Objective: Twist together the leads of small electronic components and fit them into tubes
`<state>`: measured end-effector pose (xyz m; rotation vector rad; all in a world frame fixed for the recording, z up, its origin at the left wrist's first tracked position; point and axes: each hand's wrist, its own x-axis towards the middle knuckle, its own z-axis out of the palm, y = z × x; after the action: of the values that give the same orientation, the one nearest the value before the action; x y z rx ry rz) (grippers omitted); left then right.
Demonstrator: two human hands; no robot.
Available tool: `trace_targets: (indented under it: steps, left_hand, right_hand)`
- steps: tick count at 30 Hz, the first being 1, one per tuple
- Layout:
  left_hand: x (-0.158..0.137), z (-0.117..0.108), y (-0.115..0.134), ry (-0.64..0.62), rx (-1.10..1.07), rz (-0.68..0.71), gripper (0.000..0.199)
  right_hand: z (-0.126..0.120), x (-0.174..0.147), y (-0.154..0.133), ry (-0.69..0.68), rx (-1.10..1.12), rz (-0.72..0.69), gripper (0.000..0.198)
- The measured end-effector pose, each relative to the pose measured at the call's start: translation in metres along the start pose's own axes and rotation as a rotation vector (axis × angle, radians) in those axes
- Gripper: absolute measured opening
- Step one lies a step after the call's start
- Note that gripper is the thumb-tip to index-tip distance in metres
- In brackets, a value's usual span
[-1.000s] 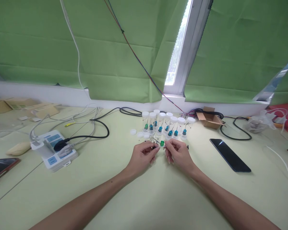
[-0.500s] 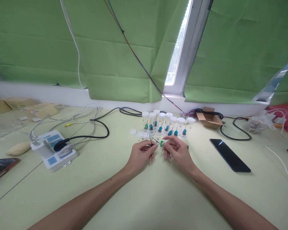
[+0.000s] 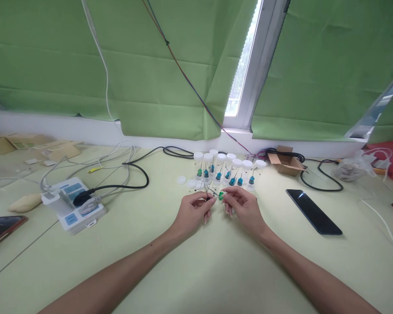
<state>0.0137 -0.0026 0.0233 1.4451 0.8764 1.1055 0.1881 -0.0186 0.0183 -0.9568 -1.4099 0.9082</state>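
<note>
Close in front of a group of clear tubes with white caps (image 3: 220,156), my two hands nearly meet. My left hand (image 3: 193,210) pinches a thin dark rod-like piece (image 3: 206,192) that sticks up past its fingertips; its exact kind is too small to tell. Between the thumb and fingers of my right hand (image 3: 244,208) is a small green part (image 3: 220,196) with a thin pale piece by it. A thin light shaft seems to span the gap between both hands. Several tubes hold blue-green parts on stems, and one holds a green part (image 3: 199,172).
Loose white caps (image 3: 181,179) and tiny pieces lie left of the tubes. A white power strip (image 3: 74,205) with plugged cords sits at left, a black phone (image 3: 313,212) at right. Behind are an open cardboard box (image 3: 285,162), black cables and a plastic bag (image 3: 350,168).
The fingers of my right hand have shifted slightly around the green part, which shows a little more. Both hands stay in about the same place.
</note>
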Motion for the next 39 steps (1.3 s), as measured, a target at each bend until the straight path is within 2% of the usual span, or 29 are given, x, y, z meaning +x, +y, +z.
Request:
trace_targets:
  steps: [39]
  left_hand:
    - [-0.0025, 0.0027, -0.0059, 0.02, 0.076, 0.091, 0.023]
  right_hand:
    - [-0.0013, 0.0003, 0.0005, -0.001, -0.008, 0.023, 0.033]
